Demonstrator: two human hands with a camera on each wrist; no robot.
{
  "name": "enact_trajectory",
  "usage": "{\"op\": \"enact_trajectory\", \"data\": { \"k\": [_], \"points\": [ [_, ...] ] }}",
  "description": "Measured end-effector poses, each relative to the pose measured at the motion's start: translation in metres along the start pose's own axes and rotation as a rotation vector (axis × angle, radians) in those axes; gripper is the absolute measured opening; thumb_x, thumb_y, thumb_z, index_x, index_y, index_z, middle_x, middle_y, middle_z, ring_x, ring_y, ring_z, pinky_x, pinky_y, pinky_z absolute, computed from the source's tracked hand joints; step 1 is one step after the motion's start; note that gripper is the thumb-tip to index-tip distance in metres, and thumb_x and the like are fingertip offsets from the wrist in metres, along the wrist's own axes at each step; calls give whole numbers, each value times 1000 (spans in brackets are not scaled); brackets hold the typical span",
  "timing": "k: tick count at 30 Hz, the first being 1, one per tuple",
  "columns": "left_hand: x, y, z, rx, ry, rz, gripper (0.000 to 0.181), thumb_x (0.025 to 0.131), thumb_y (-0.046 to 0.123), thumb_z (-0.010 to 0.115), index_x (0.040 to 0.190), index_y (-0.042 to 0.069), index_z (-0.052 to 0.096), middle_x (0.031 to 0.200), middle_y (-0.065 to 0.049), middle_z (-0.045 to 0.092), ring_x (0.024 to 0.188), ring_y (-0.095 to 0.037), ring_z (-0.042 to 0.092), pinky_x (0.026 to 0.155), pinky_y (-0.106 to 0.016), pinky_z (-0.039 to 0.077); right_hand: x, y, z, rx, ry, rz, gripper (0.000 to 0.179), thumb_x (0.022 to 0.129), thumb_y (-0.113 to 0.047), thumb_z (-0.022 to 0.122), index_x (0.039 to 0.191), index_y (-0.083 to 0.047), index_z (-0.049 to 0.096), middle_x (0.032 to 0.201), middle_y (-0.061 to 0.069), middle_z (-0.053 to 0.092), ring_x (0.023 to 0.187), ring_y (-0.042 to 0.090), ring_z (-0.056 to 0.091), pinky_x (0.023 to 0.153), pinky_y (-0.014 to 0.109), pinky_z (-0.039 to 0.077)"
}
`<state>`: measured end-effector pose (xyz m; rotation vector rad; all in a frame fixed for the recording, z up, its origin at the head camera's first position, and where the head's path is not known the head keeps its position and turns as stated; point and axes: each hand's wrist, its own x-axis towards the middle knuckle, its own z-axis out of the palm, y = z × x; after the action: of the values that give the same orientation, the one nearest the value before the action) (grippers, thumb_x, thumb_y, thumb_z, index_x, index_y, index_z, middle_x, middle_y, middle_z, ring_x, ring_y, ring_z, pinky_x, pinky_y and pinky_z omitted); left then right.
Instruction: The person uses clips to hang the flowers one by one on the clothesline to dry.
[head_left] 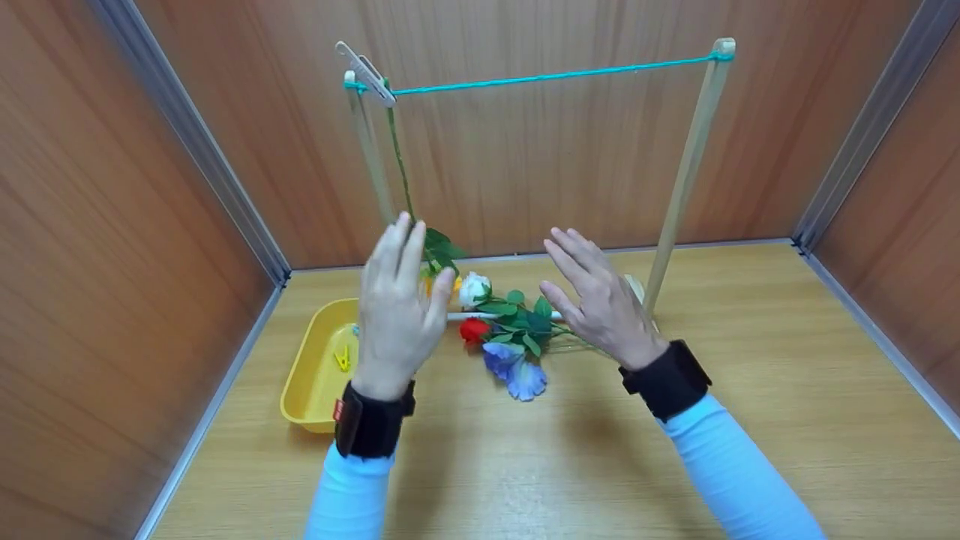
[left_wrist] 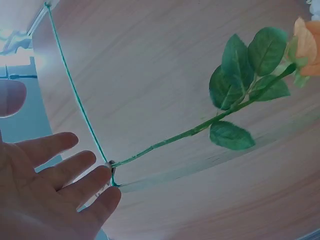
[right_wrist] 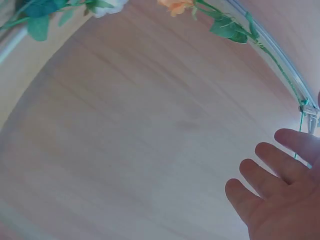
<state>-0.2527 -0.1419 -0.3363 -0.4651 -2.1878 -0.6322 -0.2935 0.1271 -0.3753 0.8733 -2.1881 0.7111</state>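
Observation:
My left hand (head_left: 397,307) is raised with straight fingers and holds nothing, overlapping the yellow basin in the head view. My right hand (head_left: 604,300) is also lifted, fingers straight, with nothing in it. An orange rose (left_wrist: 306,47) hangs head down by its green stem (head_left: 401,165) from a turquoise string (head_left: 555,76), clipped by a pale clothespin (head_left: 367,73) at the string's left end. Between the hands in the head view, a white flower (head_left: 475,289), a red rose (head_left: 473,331) and a blue flower (head_left: 516,369) lie on the table with green leaves.
The string is tied between a left wooden post (head_left: 369,150) and a right wooden post (head_left: 688,172). The yellow basin (head_left: 300,382) at the left holds a yellow clothespin (head_left: 343,358). Wood-grain panels (head_left: 555,165) enclose the table (head_left: 510,480) at the back and sides.

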Motion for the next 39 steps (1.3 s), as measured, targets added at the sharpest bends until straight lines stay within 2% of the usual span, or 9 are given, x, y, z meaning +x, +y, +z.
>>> {"op": "enact_trajectory", "data": {
  "k": [4, 8, 13, 17, 21, 26, 34, 39],
  "points": [
    [-22, 3, 13, 37, -50, 3, 61, 104, 35, 57, 153, 1, 45, 163, -19, 38, 150, -38, 34, 124, -53, 26, -15, 3, 4, -44, 31, -22, 58, 99, -20, 67, 148, 5, 50, 155, 24, 48, 147, 41, 39, 121, 56, 30],
    [-42, 7, 27, 38, -119, -25, 62, 105, 36, 57, 155, 1, 44, 164, -18, 36, 152, -37, 32, 125, -55, 22, -31, 5, 8, -66, 36, -8, 60, 98, -20, 67, 149, 6, 48, 156, 24, 45, 148, 42, 37, 120, 61, 29],
    [-66, 10, 42, 51, -198, -74, 66, 105, 39, 56, 158, 4, 39, 166, -15, 34, 155, -33, 27, 126, -54, 19, -51, 6, 17, -58, -16, 54, 63, 100, -22, 66, 152, 6, 44, 159, 24, 41, 150, 43, 33, 117, 68, 28],
    [-82, 10, 53, 95, -223, -77, 67, 104, 40, 56, 159, 6, 38, 165, -15, 35, 155, -34, 28, 125, -55, 21, -66, 5, 27, -69, -45, 92, 63, 99, -22, 67, 151, 6, 45, 159, 25, 41, 149, 45, 34, 117, 67, 28],
    [-95, 11, 62, 119, -284, -108, 66, 104, 41, 55, 157, 5, 41, 165, -16, 35, 154, -36, 28, 124, -56, 21, -80, 4, 33, -85, -76, 134, 64, 99, -23, 67, 152, 5, 45, 160, 23, 41, 148, 46, 34, 118, 66, 27],
    [-104, 11, 69, 131, -357, -157, 64, 105, 42, 54, 156, 5, 44, 166, -15, 34, 154, -37, 27, 124, -58, 21, -92, 3, 39, -97, -131, 187, 65, 101, -28, 64, 154, 2, 43, 161, 22, 38, 150, 45, 31, 121, 64, 23],
    [-106, 10, 73, 163, -396, -184, 62, 105, 43, 51, 153, 4, 48, 165, -16, 36, 153, -39, 29, 123, -59, 22, -102, 4, 46, -108, -174, 203, 64, 101, -31, 63, 152, 4, 45, 160, 25, 39, 151, 45, 29, 121, 65, 21],
    [-108, 10, 76, 181, -453, -217, 62, 106, 45, 49, 154, 6, 47, 165, -15, 36, 153, -39, 29, 124, -59, 21, -104, 5, 48, -117, -220, 224, 65, 102, -33, 62, 153, 3, 44, 162, 22, 37, 152, 43, 27, 121, 65, 21]
  ]
}}
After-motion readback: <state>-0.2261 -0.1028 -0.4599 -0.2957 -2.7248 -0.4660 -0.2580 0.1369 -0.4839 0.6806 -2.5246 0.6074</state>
